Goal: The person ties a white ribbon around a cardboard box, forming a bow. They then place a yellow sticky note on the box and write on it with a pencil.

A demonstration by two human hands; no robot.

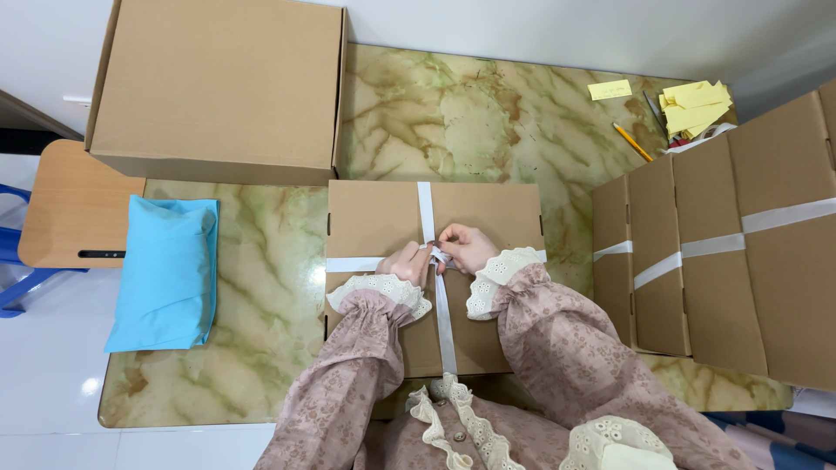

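So, both hands meet at the centre of a flat cardboard box (433,274), matte brown w/ crisp edges, lying on a glossy green-veined marble table (261,287). Left hand (407,263) and right hand (463,246) both pinch the white ribbon (446,326) right where its two bands cross, fingers closed on the knot. Ribbon is smooth, flat, thin; one band runs toward and away from the person, the other across the box under the grip. Lace-trimmed floral sleeves cover the wrists. Left of the grip, well apart: a soft blue cloth bundle (165,271). Beyond it, a bigger plain carton (218,83). Right of the grip: stacked ribboned boxes (740,252); past them, yellow notes (694,106) & a pencil (632,142).
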